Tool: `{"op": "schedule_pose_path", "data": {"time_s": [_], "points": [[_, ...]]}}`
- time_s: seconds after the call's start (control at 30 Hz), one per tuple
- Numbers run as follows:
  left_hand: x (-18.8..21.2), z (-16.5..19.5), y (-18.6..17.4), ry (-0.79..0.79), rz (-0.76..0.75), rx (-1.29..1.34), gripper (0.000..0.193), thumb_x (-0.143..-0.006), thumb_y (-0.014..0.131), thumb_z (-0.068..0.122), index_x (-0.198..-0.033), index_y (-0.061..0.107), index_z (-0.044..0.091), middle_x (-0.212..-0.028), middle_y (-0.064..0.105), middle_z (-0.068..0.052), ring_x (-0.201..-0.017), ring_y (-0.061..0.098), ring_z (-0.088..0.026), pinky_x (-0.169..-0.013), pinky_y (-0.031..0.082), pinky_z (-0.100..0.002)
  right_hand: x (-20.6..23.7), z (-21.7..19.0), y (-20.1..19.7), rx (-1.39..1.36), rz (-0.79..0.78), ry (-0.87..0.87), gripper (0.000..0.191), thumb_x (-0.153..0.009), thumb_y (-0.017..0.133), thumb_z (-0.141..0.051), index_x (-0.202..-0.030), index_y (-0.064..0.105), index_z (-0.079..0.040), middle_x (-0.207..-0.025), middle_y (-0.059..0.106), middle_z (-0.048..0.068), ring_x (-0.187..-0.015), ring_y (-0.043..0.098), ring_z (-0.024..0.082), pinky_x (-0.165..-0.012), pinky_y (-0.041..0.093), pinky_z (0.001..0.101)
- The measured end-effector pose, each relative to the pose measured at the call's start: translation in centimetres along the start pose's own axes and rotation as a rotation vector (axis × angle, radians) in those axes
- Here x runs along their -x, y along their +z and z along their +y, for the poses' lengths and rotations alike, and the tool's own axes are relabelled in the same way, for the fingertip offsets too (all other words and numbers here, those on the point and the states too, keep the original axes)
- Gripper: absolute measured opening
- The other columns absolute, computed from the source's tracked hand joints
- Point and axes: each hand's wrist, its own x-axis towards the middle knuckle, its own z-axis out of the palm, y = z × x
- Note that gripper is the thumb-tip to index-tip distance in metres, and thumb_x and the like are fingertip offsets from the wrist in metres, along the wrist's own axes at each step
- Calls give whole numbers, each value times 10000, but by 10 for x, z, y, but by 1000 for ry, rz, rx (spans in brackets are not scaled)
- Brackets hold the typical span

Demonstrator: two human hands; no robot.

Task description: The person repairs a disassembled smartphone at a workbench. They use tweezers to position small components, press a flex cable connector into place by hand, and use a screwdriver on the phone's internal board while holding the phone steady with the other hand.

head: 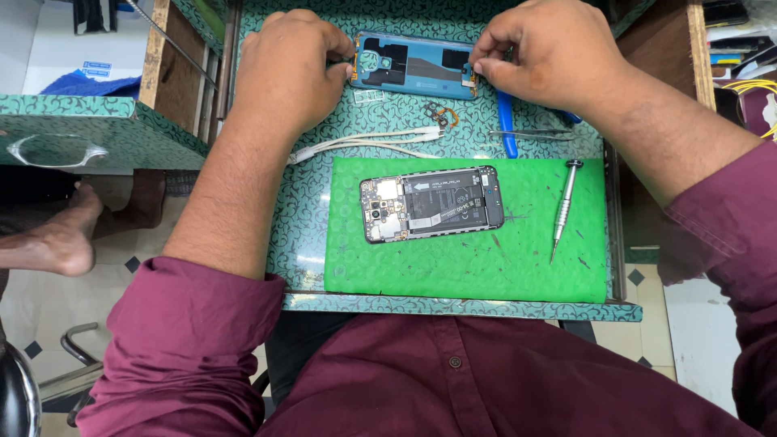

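A blue phone back cover lies inner side up at the far edge of the patterned worktop. My left hand grips its left end and my right hand pinches its right end. Nearer to me, an opened phone with exposed battery and circuit boards rests on a green mat, untouched by either hand.
A slim screwdriver lies on the mat's right side. Metal tweezers, a blue pry tool, a small flex part and white cables lie between cover and mat. A bare foot is at left.
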Motion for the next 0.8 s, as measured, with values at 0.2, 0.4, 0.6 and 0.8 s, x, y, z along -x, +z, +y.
{"op": "schedule_pose_path", "data": {"time_s": [0.2,0.4,0.6,0.8], "points": [[0,2,5,24,-1,18,195,-849,827,193,-1042,815,170,-1048,708,-70,-1047,619,-332,-859,458,-527,-1,-2,12,165,98,-117,126,-984,809,-309,-1028,815,-191,-870,733,-3,-771,690,195,-655,515,360],[2,5,7,39,11,51,228,-858,827,193,-1080,800,151,-1071,711,-62,-1079,614,-326,-864,439,-541,1,-2,15,166,103,-116,137,-991,816,-322,-994,814,-185,-860,731,-15,-752,686,174,-642,514,336],[2,6,6,52,14,49,222,-854,835,207,-1060,787,142,-1016,729,-47,-1053,625,-323,-840,434,-548,-2,-2,16,152,41,-61,121,-986,789,-295,-988,797,-175,-835,721,-36,-714,680,162,-628,512,338],[3,2,9,77,27,51,197,-877,847,237,-1029,775,136,-936,741,-47,-906,673,-314,-816,439,-526,-5,-2,18,51,-71,54,144,-950,747,-262,-1038,765,-149,-814,709,-25,-673,663,150,-582,497,343]]}}
